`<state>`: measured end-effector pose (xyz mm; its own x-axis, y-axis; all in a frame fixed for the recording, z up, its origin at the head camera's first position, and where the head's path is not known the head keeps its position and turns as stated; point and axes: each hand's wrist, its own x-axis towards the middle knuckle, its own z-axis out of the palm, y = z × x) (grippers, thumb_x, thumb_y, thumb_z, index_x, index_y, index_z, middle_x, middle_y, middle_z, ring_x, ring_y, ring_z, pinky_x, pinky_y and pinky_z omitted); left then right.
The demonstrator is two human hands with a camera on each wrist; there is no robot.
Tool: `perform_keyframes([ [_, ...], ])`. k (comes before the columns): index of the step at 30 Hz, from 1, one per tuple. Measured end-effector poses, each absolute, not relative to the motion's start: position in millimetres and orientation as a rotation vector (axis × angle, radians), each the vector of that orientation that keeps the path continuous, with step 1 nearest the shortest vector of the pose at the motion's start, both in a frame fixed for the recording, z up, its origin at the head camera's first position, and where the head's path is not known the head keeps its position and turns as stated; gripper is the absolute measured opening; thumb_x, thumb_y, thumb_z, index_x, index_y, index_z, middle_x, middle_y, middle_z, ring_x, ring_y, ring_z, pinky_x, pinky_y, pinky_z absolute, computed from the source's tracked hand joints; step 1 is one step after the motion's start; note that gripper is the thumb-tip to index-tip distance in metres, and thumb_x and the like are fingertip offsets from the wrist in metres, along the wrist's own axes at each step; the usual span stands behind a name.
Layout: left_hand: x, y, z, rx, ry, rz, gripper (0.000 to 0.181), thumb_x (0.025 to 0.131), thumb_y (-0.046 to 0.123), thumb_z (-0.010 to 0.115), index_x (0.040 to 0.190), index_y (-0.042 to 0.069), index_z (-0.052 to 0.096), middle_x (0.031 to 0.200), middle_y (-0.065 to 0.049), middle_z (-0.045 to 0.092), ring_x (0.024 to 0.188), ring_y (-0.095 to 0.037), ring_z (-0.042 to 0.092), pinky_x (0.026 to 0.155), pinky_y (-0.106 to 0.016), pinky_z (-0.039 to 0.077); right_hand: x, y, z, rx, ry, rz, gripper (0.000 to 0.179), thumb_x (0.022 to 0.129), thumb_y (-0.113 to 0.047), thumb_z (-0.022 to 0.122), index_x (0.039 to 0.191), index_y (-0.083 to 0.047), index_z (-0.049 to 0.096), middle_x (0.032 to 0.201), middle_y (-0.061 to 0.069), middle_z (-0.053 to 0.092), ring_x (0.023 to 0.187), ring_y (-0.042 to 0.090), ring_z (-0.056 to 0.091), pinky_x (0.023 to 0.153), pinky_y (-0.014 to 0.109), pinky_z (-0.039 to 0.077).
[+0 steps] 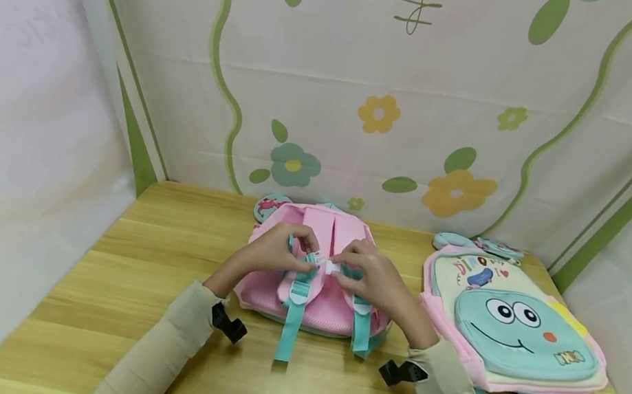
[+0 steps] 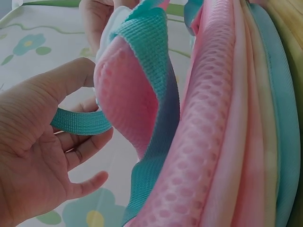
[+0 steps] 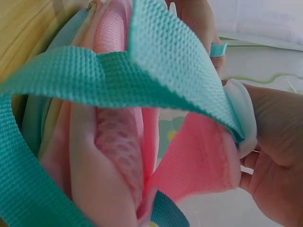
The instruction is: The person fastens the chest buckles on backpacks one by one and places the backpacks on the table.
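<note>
A pink backpack [image 1: 269, 290] lies on the table with its shoulder straps facing up. Between the two straps, my left hand [image 1: 282, 247] pinches one white buckle half [image 1: 315, 257] on teal webbing. Opposite it, my right hand [image 1: 372, 273] pinches the other white buckle half [image 1: 332, 267]. The halves are close together; whether they touch, I cannot tell. In the left wrist view, a teal strap [image 2: 80, 122] passes between the left hand's thumb and fingers. A white strap adjuster [image 3: 244, 116] beside the right hand hides part of its fingers in the right wrist view.
A second backpack [image 1: 526, 330], with a smiling teal front pocket, lies to the right. Teal strap ends [image 1: 290, 332] hang from the pink backpack toward the table's near side. Behind the wooden table [image 1: 156, 254] stands a flowered cloth wall [image 1: 319, 100].
</note>
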<state>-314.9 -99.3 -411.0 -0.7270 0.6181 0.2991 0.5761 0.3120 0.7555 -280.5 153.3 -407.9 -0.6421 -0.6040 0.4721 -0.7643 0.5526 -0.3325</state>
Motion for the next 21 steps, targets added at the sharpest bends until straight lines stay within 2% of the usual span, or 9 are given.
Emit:
perform_keyframes([
  [6,-315.3,-101.1,-410.2,1.173,2.510,1.433,0.017,0.082,0.006,0.082,0.094,0.007,0.070,0.092,-0.008,0.069,0.087,-0.024,0.063,0.080,-0.037,0.056,-279.2,154.0,-404.8,1.116,-2.410,0.714,0.019,0.087,-0.013,0.081,0.105,-0.008,0.079,0.096,0.003,0.065,0.081,0.014,0.056,0.068,0.027,0.050],
  [21,-314.0,-98.2,-411.0,1.229,2.509,1.529,0.015,0.081,0.003,0.081,0.093,0.005,0.072,0.091,-0.009,0.071,0.090,-0.024,0.064,0.085,-0.052,0.055,-277.4,151.4,-399.4,1.069,-2.298,0.674,0.022,0.082,-0.008,0.082,0.104,-0.006,0.079,0.095,0.005,0.063,0.084,0.015,0.054,0.067,0.028,0.049],
])
